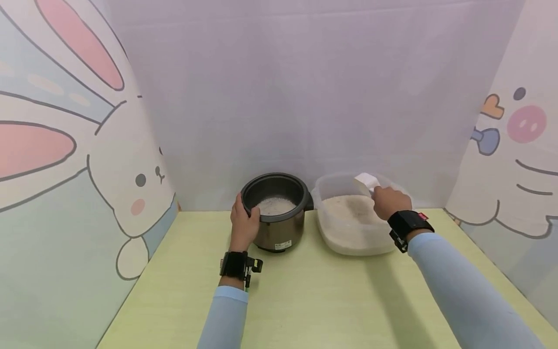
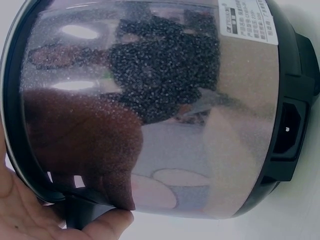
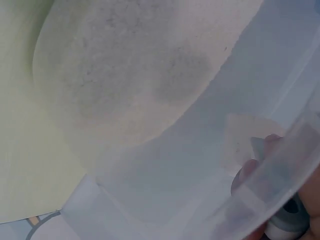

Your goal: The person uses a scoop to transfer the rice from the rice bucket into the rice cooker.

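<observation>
— Where's the cooker?
— Rice cooker (image 1: pixel 277 213) at twelve o'clock; my left hand (image 1: pixel 243 224) grips its rim.
— And right?
— My right hand (image 1: pixel 389 201) holds a white scoop (image 1: pixel 367 182) over the rice tub (image 1: pixel 353 240), at two o'clock.

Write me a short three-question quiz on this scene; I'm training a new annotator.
1. True or false: the left hand grips the rim of the rice cooker.
2. What does the right hand hold? A) a lid B) a white scoop C) a cloth
3. Fill in: the clear tub stands on the ___ table.

Key: 1 true; 2 B; 3 yellow-green.
</observation>
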Demonstrator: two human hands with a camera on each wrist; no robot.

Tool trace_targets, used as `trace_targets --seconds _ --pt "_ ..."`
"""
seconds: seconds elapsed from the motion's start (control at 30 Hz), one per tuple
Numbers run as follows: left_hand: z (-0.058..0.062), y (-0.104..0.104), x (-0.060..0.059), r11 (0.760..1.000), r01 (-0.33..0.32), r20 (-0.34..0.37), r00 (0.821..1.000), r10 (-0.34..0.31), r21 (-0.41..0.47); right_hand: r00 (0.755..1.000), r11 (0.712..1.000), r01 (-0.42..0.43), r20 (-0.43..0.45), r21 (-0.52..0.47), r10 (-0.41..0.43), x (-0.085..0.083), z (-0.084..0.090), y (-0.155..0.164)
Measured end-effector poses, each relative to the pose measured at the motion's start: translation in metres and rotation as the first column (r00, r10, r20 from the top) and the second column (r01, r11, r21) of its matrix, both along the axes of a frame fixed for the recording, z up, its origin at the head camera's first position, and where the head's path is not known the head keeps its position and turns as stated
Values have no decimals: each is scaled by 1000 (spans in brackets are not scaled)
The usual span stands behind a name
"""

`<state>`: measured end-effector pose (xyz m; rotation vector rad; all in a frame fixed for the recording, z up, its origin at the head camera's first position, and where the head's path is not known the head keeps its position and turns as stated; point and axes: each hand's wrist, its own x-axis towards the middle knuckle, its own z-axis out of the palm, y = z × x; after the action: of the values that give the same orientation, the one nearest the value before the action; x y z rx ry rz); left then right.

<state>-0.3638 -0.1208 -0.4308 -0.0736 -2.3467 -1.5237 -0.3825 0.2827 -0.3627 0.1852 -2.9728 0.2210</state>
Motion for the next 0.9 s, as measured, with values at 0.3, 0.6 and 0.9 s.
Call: trace_targets --seconds 0.3,0.6,0.9 --pt "2 -1 1 1000 -1 1 1000 1 11 997 999 35 73 6 -36 -5 -11 9" --pt "0 -3 -1 1000 -14 8 1000 14 10 993 997 71 92 13 -72 -7 -16 10" --pt "3 0 1 1000 3 1 1000 -3 9 983 998 61 170 30 -66 -6 -21 14"
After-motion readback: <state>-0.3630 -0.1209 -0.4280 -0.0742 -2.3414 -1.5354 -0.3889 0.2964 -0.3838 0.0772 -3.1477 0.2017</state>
